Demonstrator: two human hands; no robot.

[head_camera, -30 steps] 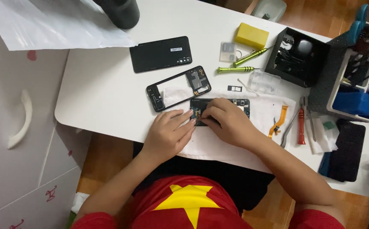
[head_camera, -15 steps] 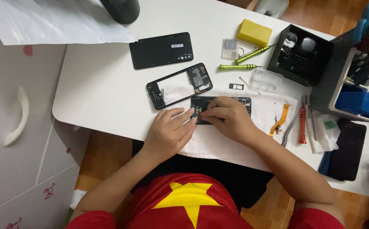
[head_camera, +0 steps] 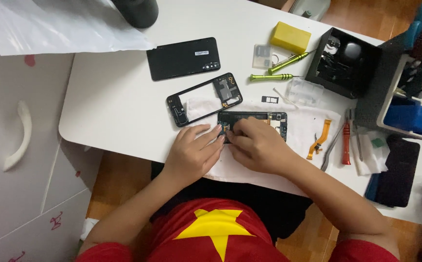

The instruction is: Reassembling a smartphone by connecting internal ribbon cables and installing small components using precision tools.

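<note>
We are keeping both hands on the opened phone body (head_camera: 252, 121) lying on the white cloth (head_camera: 313, 128), exactly where they sat a moment ago; nothing has lifted free. Our left hand (head_camera: 194, 153) is pressing flat-fingered at its left end while our right hand (head_camera: 257, 145) is pinching narrowly at the board, so the picking is still going on.

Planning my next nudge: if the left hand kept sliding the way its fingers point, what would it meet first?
The left hand points up and right, fingertips at the opened phone body on the white cloth. It would likely meet that body's left end first, where the right hand works; the loose black frame lies just beyond.
</note>
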